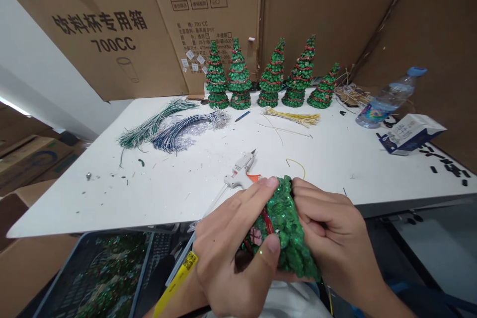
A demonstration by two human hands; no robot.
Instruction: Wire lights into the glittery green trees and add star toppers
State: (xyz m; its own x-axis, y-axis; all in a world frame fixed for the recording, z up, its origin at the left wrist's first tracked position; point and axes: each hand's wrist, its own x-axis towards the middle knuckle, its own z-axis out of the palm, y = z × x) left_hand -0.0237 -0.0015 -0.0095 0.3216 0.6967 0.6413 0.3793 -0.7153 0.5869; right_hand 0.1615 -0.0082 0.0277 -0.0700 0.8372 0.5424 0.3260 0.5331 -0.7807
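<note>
Tree [286,213] in hand, at the near side of the table [167,198].
From my distant seat, left to right, I see a crate [146,263], green wires [158,124], blue wires [179,129] and the left hand [236,251], thumb and fingers clasping the tree. Next come the glue gun [240,170] and five standing trees [272,82]. The right hand [335,226] curls against the held tree; I cannot tell what its hidden fingertips pinch. Farthest right: bottle [387,97], carton [413,134].
</note>
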